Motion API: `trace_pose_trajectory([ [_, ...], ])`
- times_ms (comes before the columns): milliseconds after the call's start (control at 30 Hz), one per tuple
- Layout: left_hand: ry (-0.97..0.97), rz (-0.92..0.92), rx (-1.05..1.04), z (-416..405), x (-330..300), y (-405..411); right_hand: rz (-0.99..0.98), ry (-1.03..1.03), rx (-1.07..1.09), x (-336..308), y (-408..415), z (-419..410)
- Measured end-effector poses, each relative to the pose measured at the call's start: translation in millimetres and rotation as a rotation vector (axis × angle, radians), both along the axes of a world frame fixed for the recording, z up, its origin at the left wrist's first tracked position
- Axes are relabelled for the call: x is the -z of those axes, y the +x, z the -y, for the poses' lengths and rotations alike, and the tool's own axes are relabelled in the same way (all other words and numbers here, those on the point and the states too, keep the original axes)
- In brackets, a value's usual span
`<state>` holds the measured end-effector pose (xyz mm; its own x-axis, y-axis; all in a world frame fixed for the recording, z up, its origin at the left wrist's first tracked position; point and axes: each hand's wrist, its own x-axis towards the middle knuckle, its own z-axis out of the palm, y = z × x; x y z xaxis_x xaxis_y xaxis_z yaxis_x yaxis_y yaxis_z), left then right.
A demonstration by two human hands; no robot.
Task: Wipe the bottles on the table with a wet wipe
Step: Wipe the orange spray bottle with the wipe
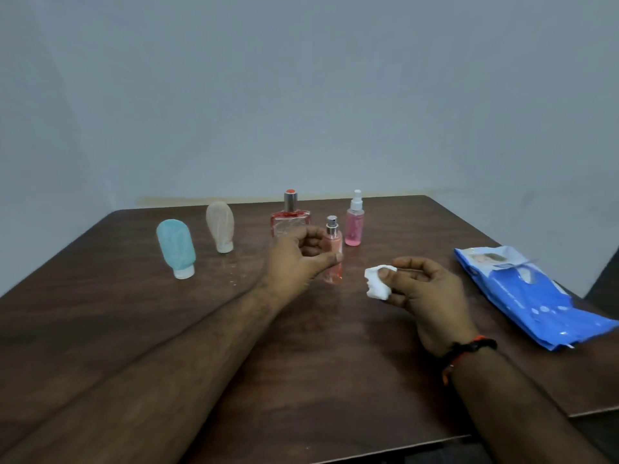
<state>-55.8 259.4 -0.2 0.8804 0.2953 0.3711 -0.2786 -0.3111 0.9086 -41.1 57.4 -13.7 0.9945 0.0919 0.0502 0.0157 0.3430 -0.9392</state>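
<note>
Five bottles stand on the dark wooden table (140,329). From the left they are a teal squeeze tube (176,247), a beige squeeze tube (220,226), a red square perfume bottle (290,220), a small pink spray bottle (333,272) and a taller pink spray bottle (355,226). My left hand (294,259) is at the small pink spray bottle, which stands upright on the table. The thumb lies across its front and the curled index finger reaches its shoulder. My right hand (425,293) pinches a folded white wet wipe (377,283) just right of that bottle, apart from it.
A blue wet wipe pack (532,296) lies at the table's right edge with its flap open. A grey wall rises close behind the table's far edge. The table's near edge runs under my forearms.
</note>
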Motion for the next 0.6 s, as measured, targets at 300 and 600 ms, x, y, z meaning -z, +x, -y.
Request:
trace_pose_trajectory([
  [300,-0.013,-0.035,-0.026,56.4,13.9,69.4,-0.013,-0.073,0.081,2.2,25.4,28.5],
  [600,-0.062,-0.006,-0.020,79.0,20.5,96.5,-0.032,-0.072,0.104,4.6,31.8,33.7],
])
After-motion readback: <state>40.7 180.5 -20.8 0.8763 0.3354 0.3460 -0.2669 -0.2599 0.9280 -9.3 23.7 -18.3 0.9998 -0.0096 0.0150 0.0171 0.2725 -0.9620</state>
